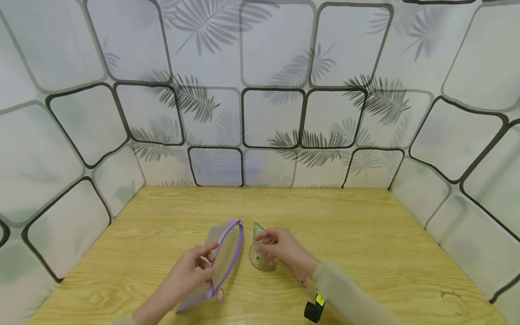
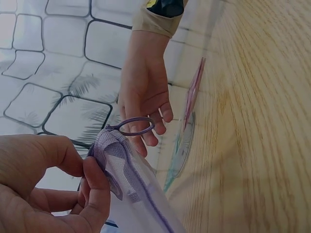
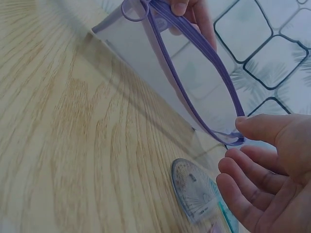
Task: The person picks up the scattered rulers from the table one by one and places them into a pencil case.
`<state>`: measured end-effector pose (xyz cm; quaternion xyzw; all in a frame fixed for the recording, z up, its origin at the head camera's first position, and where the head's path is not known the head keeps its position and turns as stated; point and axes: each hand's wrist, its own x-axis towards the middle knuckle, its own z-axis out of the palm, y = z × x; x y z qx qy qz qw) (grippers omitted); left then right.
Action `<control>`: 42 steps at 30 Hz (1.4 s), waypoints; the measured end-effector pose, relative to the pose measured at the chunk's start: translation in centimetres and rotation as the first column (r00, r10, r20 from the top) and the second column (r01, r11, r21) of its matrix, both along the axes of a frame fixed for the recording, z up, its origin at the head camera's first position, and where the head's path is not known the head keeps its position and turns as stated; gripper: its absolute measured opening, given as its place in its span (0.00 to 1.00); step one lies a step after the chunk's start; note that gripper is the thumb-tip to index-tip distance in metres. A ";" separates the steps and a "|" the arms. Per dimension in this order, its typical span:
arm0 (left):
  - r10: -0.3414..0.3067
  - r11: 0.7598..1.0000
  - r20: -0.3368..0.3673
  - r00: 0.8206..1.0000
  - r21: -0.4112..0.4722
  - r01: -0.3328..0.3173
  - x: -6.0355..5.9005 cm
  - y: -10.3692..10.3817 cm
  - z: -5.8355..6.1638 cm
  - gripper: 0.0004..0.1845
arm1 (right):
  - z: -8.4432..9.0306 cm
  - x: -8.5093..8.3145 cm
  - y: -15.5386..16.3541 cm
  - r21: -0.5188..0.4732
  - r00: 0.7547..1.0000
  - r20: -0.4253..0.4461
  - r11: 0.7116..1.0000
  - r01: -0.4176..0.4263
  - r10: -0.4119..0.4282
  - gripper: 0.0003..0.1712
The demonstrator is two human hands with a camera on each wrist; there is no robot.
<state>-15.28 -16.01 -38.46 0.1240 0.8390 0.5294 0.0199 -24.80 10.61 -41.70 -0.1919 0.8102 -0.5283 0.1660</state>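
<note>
— What is the left hand (image 1: 191,270) doing?

— It pinches the near edge of a purple-trimmed mesh pouch (image 1: 221,262), thumb and curled fingers closed on the fabric just by the ring pull (image 2: 135,126) of the zipper. The pouch's mouth gapes open, its rim held up off the wooden table (image 1: 365,243).

— And the right hand (image 1: 280,248)?

— It hovers over a clear protractor (image 1: 260,264) that lies flat on the table just right of the pouch. The fingers are relaxed and slightly curved, spread a little; the right wrist view shows them above the protractor, gripping nothing. Whether a fingertip touches it I cannot tell.

— Anything else near them?

— A greenish set square (image 1: 257,230) lies partly under that hand, and a pinkish ruler (image 2: 193,94) runs along beside the protractor. The hand hides much of both.

— How do the arms lie?

— Both forearms come in from the near edge, the right in a beige sleeve (image 1: 345,293) with a black device (image 1: 313,310) strapped at the wrist. White panels (image 1: 268,117) printed with leaves and dark rounded squares stand round the table.
</note>
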 end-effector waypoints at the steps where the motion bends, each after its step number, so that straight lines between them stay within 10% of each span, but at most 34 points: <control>1: -0.006 1.000 0.000 1.000 0.002 0.006 0.1 0.0 0.0 0.34 | -0.1 0.1 0.1 0.005 1.000 -0.013 1.000 -0.001 0.001 0.25; 42: -0.042 0.999 -0.019 0.999 -0.025 0.041 0.8 0.1 -0.6 0.34 | -1.6 0.1 4.9 0.158 0.961 -0.271 0.983 0.093 -0.047 0.19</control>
